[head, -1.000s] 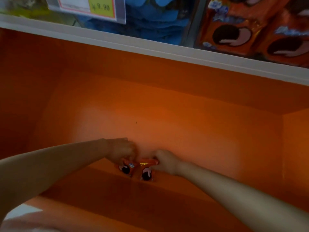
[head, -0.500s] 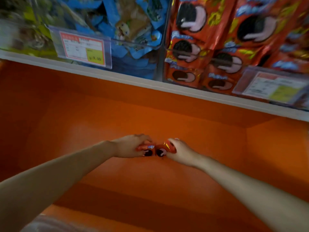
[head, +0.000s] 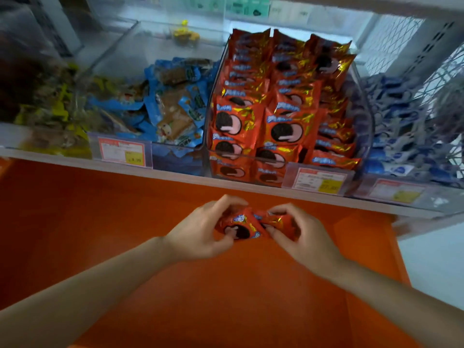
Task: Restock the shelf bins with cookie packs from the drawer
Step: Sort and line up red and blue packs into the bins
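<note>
Lifted since a second ago off the deep floor of the orange drawer (head: 226, 297) and brought up and forward, close under the white shelf edge (head: 175, 175). View tipped upward as well, with the bins now in sight.

Held side by side and touching, above the drawer floor: two red cookie packs (head: 241, 228). Gripped in the left hand (head: 198, 234), the left pack, thumb below and fingers curled over its top edge. Pinched in the right hand (head: 308, 237), the second pack, largely hidden behind curled fingers. Neither hand slack, nothing else in either.

Ahead of and above the grip, a little to the right: the clear bin (head: 365, 109) of matching red packs, stood in rows, faces forward, already well filled. Left of it, a bin of blue packs (head: 175, 101); far right, a blurred blue-and-white lot.

Long axis of the held pair roughly left to right, printed faces tilted up toward the camera. Likely next: up and away over the bin's front wall and its price label (head: 319, 182), right hand marginally nearer.

Glossy, crinkled foil-like wrappers on flat pillow shapes, probably slippery and easily crushed. Rigid transparent bin walls. Smooth matt drawer floor.
</note>
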{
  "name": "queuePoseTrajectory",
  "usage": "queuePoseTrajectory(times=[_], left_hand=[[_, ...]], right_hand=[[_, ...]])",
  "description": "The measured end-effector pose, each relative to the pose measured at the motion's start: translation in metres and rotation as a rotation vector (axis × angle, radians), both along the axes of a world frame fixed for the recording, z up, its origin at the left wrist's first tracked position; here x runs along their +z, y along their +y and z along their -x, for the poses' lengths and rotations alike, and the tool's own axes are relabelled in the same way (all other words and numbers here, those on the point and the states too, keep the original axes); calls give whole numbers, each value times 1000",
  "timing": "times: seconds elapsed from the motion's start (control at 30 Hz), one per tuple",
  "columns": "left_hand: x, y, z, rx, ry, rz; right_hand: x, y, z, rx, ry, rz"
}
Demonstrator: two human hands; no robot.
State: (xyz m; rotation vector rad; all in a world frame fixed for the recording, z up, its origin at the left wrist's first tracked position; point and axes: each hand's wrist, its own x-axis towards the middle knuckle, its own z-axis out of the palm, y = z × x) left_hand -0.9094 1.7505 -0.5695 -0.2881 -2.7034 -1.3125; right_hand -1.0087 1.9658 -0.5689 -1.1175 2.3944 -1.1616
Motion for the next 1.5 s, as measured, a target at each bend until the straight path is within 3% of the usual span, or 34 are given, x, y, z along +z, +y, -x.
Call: queuePoseTrajectory(times=[0.2,0.47,0.83,0.93,1.1,1.27,1.4,1.5], left_hand=[[65,7,20,-45,316,-90],[129,5,65,353,508,-244],[141,-4,111,501,387,-298],[142,-3,116,503,367,-305],[146,5,123,514,346,-346],[151,18,126,483,332,-367],[154,25,129,461,296,-389],[153,26,133,470,285,-408]], right_hand=[[64,3,9,-79,193,268],[116,-17,56,-339,204,526],[129,-41,158,-552,408,303],[128,-45,176,-531,465,117],[129,-59,205,-498,377,-176],[133,-57,222,-573,630,-438],[130,-54,213,-553,743,-403],[126,-45,183,-465,708,-59]])
